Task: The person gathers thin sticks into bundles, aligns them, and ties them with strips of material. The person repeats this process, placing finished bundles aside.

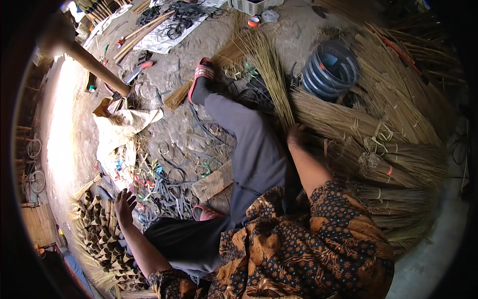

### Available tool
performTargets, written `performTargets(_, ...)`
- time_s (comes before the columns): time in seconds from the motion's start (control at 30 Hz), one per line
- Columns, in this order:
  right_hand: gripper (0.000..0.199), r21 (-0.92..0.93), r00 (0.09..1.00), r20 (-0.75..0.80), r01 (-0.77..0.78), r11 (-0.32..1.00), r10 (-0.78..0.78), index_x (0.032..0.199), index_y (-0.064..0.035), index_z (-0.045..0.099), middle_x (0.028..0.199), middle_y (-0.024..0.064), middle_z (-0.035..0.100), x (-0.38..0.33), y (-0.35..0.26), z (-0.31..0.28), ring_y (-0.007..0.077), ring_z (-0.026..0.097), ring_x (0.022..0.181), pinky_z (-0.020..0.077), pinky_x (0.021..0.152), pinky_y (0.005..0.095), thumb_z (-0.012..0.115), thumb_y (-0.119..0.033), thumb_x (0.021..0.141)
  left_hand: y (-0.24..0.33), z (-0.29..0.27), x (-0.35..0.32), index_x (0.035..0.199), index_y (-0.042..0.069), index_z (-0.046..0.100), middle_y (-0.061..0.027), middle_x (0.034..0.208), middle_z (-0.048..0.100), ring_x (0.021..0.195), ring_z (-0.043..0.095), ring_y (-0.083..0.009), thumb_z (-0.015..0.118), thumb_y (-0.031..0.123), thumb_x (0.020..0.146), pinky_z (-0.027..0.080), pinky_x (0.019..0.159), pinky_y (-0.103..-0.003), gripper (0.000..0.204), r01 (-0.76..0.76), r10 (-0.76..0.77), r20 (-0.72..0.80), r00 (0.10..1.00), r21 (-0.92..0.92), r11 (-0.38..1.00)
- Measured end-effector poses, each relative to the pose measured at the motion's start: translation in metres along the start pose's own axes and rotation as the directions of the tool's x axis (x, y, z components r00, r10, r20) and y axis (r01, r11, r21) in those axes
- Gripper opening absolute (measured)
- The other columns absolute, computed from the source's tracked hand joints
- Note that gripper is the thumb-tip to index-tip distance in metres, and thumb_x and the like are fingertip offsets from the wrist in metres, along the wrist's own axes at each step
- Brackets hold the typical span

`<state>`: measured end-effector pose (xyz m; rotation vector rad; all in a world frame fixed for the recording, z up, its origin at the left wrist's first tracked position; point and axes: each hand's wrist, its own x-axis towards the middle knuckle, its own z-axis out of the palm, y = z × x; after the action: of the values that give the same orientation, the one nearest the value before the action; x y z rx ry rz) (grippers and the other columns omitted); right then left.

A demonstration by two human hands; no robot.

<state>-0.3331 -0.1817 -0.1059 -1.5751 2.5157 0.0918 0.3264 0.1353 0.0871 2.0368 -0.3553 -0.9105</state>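
We see our left hand (124,202) stretched out to our left with its fingers (130,194) spread and holding nothing, hovering at the edge of a heap of short bound broom heads (102,234) that lies just below and beside the fingertips. Just to the other side of those fingers a tangle of dark straps and coloured ties (164,192) is scattered over the floor (169,124), with a pale sack (122,132) farther out beyond them. Our right hand (297,135) reaches forward past our knee, and its fingers (294,130) are curled down onto the base of a loose sheaf of thin broom straws (269,70) that fans away from the fingertips; we cannot tell whether they pinch the straws or only press on them. Directly to the right of those fingers lie several thick tied bundles of broom straw (358,124), stacked side by side, with a dark ribbed bucket (331,70) beyond them. Between the two hands our leg in grey trousers (249,149) stretches out to a red sandal (203,74), and a flat wooden block (213,183) rests on the floor near our left hand's side of the leg.
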Motion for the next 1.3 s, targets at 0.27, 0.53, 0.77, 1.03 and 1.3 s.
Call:
performTargets(0.27, 0.039, 0.349, 0.964, 0.208, -0.233, 0.908, 0.167, 0.135, 0.0002, 0.053, 0.139, 0.0310, 0.059, 0.026, -0.004, 0.011, 0.0466, 0.062, 0.124, 0.0530, 0.102, 0.0532, 0.049, -0.019, 0.101, -0.004, -0.001, 0.001, 0.145, 0.006, 0.055, -0.0176, 0.134, 0.067, 0.108, 0.071, -0.0282, 0.060, 0.044, 0.104, 0.058, 0.086, -0.039, 0.056, 0.013, -0.013, 0.003, 1.000, 0.028, 1.000)
performTargets(0.53, 0.064, 0.613, 0.941, 0.283, -0.031, 0.789, -0.183, 0.136, 0.0019, 0.052, 0.118, 0.0209, 0.068, 0.009, 0.024, -0.058, 0.0351, 0.069, 0.106, 0.0562, 0.091, 0.0435, 0.073, -0.020, 0.080, -0.004, 0.002, 0.005, 0.144, 0.005, 0.055, -0.0179, 0.134, 0.067, 0.108, 0.071, -0.0274, 0.061, 0.045, 0.103, 0.056, 0.086, -0.038, 0.058, -0.022, 0.018, 0.058, 0.998, 0.069, 0.997)
performTargets(0.77, 0.058, 0.939, 0.811, 0.296, -0.151, 0.309, -0.504, 0.135, -0.0019, 0.048, 0.096, 0.0062, 0.064, -0.026, 0.037, -0.147, 0.0174, 0.067, 0.070, 0.0553, 0.063, 0.0334, 0.075, -0.011, 0.085, 0.046, 0.061, -0.003, 0.142, 0.006, 0.055, -0.0173, 0.132, 0.068, 0.102, 0.070, -0.0245, 0.067, 0.047, 0.100, 0.055, 0.086, -0.039, 0.060, -0.078, 0.073, 0.056, 0.996, 0.091, 0.993)
performTargets(1.03, 0.053, 0.985, 0.451, 0.162, -0.132, 0.114, -0.877, 0.133, -0.0026, 0.051, 0.099, 0.0087, 0.064, -0.085, 0.003, -0.252, 0.0170, 0.067, 0.078, 0.0588, 0.068, 0.0330, 0.072, -0.010, 0.085, 0.118, 0.299, -0.132, 0.141, 0.004, 0.057, -0.0111, 0.134, 0.065, 0.119, 0.064, -0.0245, 0.064, 0.037, 0.105, 0.051, 0.101, -0.037, 0.050, -0.233, 0.366, 0.629, 0.686, -0.288, 0.929)
performTargets(1.3, 0.066, 0.908, 0.341, -0.064, 0.409, 0.087, -0.938, 0.135, 0.0060, 0.049, 0.118, 0.0174, 0.063, -0.160, -0.051, -0.238, 0.0209, 0.063, 0.109, 0.0539, 0.093, 0.0362, 0.080, -0.034, 0.092, 0.147, 0.384, -0.206, 0.099, 0.001, 0.069, -0.0108, 0.087, 0.072, 0.076, 0.071, -0.0187, 0.072, 0.019, 0.099, 0.061, 0.063, -0.031, 0.018, 0.082, 0.446, 0.523, 0.726, -0.710, 0.699)
